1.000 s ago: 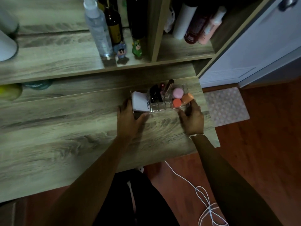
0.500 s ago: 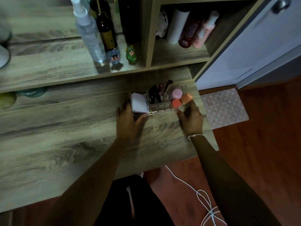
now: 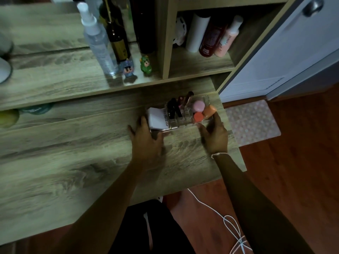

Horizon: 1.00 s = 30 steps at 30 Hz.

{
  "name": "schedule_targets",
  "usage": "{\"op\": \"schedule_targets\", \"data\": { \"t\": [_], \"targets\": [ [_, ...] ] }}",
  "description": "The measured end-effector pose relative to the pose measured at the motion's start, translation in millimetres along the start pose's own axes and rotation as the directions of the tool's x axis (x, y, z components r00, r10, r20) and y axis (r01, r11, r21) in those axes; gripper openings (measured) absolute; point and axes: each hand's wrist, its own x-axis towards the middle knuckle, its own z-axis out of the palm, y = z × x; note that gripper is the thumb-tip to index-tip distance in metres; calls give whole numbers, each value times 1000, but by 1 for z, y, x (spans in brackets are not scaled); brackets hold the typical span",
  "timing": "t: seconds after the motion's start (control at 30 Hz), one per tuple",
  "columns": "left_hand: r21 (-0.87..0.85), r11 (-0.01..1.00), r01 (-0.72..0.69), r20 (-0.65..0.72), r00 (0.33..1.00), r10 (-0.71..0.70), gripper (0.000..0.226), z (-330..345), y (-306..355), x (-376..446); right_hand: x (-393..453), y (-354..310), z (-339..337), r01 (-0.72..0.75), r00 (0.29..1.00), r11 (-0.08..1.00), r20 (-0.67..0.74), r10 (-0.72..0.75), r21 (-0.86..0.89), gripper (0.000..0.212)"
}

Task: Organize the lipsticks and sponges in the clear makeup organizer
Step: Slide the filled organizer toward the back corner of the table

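Note:
The clear makeup organizer (image 3: 180, 121) sits near the right end of the wooden desk (image 3: 73, 162). Inside it stand dark lipsticks (image 3: 174, 108) in the middle slots. A pink sponge (image 3: 198, 105), a red sponge (image 3: 198, 116) and an orange sponge (image 3: 209, 110) fill its right side. A white box (image 3: 156, 118) rests at its left end. My left hand (image 3: 145, 142) touches the organizer's left front corner, fingers spread. My right hand (image 3: 214, 134) presses against its right front corner, the thumb by the orange sponge.
A raised shelf behind holds a clear spray bottle (image 3: 97, 41), a dark bottle (image 3: 117, 39) and two small figurines (image 3: 136, 67). A cubby holds more bottles (image 3: 211, 35). The desk's right edge is close to the organizer; a white cable (image 3: 225, 217) lies on the floor.
The view has drifted slightly, so everything sits a bit lower and further left. Both hands stay at the organizer's front corners with little movement.

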Motion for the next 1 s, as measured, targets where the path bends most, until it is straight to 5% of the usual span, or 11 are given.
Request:
{"op": "schedule_targets", "data": {
  "t": [0.07, 0.17, 0.3, 0.5, 1.0],
  "targets": [
    [-26, 1000, -18, -67, 998, 16, 75, -4, 4, -3, -14, -2, 7, -21, 989, 998, -148, 28, 55, 53],
    [33, 970, -243, -129, 961, 245, 69, -11, 16, -1, -42, -7, 25, -13, 962, 996, -270, 37, 89, 48],
    [155, 901, -406, -2, 912, 411, 69, -14, 34, 18, -64, -9, 51, 14, 990, 998, -137, -21, -54, 70],
    [293, 860, -418, 129, 908, 398, 69, -8, 39, 30, -71, 1, 63, 136, 989, 918, 1, -146, -374, 77],
    [406, 721, -562, 191, 823, 534, 73, -4, 42, 37, -69, -2, 63, 100, 995, 882, 57, -83, -460, 72]
  ]
}}
